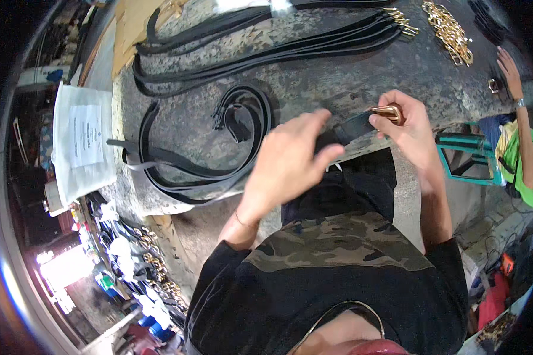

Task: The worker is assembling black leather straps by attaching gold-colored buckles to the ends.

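A black belt [352,127] with a shiny gold buckle [389,112] stretches across the table edge, held off the surface

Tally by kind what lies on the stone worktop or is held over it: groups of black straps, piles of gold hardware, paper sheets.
Black strap groups: 4, namely the held strap, coiled straps, left looped bundle, long bundle
Gold chain piles: 1
Gold buckles in the right hand: 1
Paper sheets: 1
Total: 7

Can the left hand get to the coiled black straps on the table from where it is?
Probably yes. The left hand hovers over the black strap at the table edge; the coiled black straps lie just to its left, nothing between.
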